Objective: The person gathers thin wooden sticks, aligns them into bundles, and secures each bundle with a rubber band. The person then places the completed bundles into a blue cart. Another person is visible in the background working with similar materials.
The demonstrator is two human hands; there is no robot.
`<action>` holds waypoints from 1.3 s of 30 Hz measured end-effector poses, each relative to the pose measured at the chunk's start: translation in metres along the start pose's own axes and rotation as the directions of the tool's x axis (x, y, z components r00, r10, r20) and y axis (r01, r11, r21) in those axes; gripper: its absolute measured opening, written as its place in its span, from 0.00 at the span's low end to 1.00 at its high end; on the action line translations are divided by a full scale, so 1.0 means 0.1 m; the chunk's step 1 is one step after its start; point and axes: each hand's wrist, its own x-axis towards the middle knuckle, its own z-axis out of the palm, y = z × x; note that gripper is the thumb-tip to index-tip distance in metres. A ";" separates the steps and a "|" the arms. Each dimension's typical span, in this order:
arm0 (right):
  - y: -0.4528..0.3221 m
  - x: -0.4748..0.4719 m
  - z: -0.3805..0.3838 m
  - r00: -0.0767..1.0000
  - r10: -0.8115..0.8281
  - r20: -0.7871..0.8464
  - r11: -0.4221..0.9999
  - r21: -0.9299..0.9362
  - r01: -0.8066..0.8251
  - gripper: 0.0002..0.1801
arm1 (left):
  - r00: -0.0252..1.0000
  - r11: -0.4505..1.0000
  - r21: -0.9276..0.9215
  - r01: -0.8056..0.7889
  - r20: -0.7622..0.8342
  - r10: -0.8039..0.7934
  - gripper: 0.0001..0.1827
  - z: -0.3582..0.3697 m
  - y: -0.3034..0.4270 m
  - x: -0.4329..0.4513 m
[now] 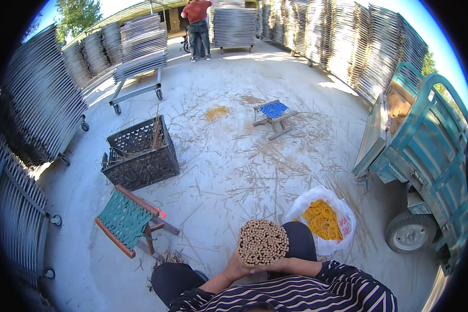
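Note:
A thick round bundle of thin brown sticks (263, 242) stands on end before me, its packed tips facing up. My left hand (234, 266) grips its lower left side, the fingers partly hidden behind it. Across the lower right side and base lies my right hand (272, 266), also holding it. The bundle is between my knees, close to the right one. Just beyond that knee, a white plastic bag (349, 218) stands open on the floor, filled with yellow rubber bands (323, 220). Writing marks the bag's side.
To the left are a folding stool with green webbing (125, 219) and a black plastic crate (140, 171) holding loose sticks. A blue-topped stool (273, 110) stands ahead. A teal cargo cart (433, 144) is at right. Wheeled rack stacks (43, 101) surround the stick-littered floor; a person (197, 27) stands far off.

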 end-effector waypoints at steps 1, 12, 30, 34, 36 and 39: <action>0.04 0.11 -0.02 1.000 -0.015 -0.006 0.999 -0.031 0.015 0.46 | 0.998 0.992 0.110 -0.057 -0.021 0.060 0.37 0.04 -0.27 -0.05; -2.31 1.08 0.28 0.815 -0.508 0.278 0.657 -0.488 0.575 0.46 | 0.597 0.890 -0.186 -0.416 -0.794 0.113 0.40 -0.94 0.82 -0.10; -1.82 0.21 0.02 0.614 -0.670 -0.418 0.484 0.381 0.788 0.58 | 0.754 0.608 -0.507 -0.611 -0.606 0.254 0.33 -0.70 2.21 0.05; -1.84 0.09 -0.26 0.362 -0.529 -0.767 0.301 0.229 0.926 0.58 | 0.819 0.821 -0.070 -0.566 -0.160 0.551 0.22 -1.06 2.49 -0.25; -1.83 0.05 -0.39 0.295 -0.500 -0.814 0.338 0.130 0.932 0.57 | 0.629 0.671 0.299 -0.679 -0.235 0.741 0.53 -1.28 2.59 0.13; -1.79 0.01 -0.36 0.468 -0.436 -0.768 0.552 0.182 0.814 0.60 | 0.785 0.782 0.296 -0.549 -0.139 0.604 0.67 -1.10 2.69 0.81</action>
